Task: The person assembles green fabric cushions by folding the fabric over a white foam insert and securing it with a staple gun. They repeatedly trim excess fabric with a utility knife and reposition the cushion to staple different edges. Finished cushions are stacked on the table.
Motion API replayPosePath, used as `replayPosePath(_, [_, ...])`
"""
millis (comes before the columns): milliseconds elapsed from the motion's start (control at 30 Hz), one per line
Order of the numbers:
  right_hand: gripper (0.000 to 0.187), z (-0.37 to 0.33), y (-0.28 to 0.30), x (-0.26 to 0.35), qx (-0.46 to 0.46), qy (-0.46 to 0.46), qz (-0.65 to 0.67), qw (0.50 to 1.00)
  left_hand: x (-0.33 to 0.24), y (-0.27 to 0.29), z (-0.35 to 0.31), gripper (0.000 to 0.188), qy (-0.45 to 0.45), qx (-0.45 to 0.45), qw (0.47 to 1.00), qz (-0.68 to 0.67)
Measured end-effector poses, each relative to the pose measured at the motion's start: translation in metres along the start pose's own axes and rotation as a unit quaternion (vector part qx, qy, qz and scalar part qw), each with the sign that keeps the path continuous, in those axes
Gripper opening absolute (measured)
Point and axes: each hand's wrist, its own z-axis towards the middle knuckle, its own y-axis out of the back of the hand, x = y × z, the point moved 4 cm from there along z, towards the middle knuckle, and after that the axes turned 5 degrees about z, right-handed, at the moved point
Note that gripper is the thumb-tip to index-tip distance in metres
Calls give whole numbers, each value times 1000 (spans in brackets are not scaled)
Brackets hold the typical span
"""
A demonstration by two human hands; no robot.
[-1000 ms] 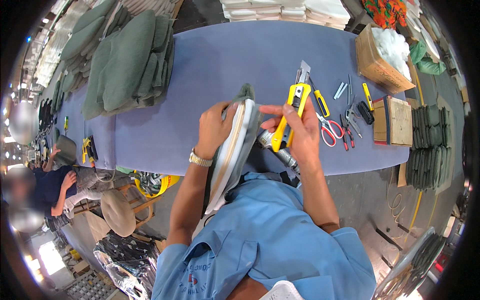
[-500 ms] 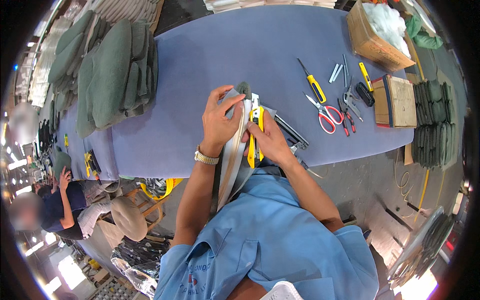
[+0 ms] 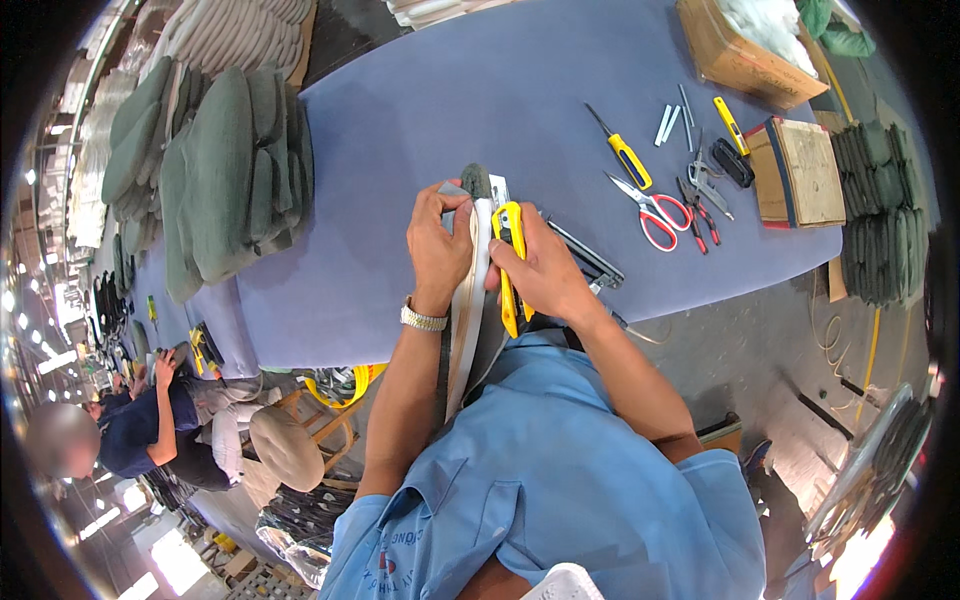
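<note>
A narrow grey-green upholstered piece [image 3: 475, 180] stands upright in front of me, with a white and tan strip [image 3: 467, 305] along its edge. My left hand [image 3: 440, 240], a metal-band watch at its wrist, pinches the piece near its top. In my right hand [image 3: 540, 265] is a yellow-handled hand tool [image 3: 508, 235] with a flat silver head; its head lies along the right side of the piece. Its exact kind is hard to make out. Just right of that hand, partly hidden, lies a dark metal tool [image 3: 588, 258] with a thin hose.
Red-handled scissors [image 3: 655, 215], a yellow screwdriver [image 3: 628, 160], pliers [image 3: 700, 210] and a yellow cutter [image 3: 731, 126] lie on the blue-grey table [image 3: 420, 110]. Boxes [image 3: 800, 175] stand at the right. Green cushions [image 3: 225, 170] are stacked at the left; a co-worker [image 3: 140, 420] sits beyond.
The view has shifted slightly. Both hands keep their hold on the upholstered piece and the yellow tool, whose handle now tilts a little more. The co-worker's arm has moved.
</note>
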Motion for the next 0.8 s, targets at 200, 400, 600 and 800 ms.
replayPosePath(200, [44,16,4,1,32,-22,-120,992,6,-5,-2,5,49,6,998,-29])
replayPosePath(400, [52,28,6,-10,41,-49,-177,982,6,-6,0,6,48,11,999,-16])
replayPosePath(600, [53,32,5,-4,42,-69,-207,975,5,-9,3,7,12,-4,1000,-5])
replayPosePath(800, [40,34,4,-4,18,-75,-222,972,9,-14,2,5,35,4,999,-6])
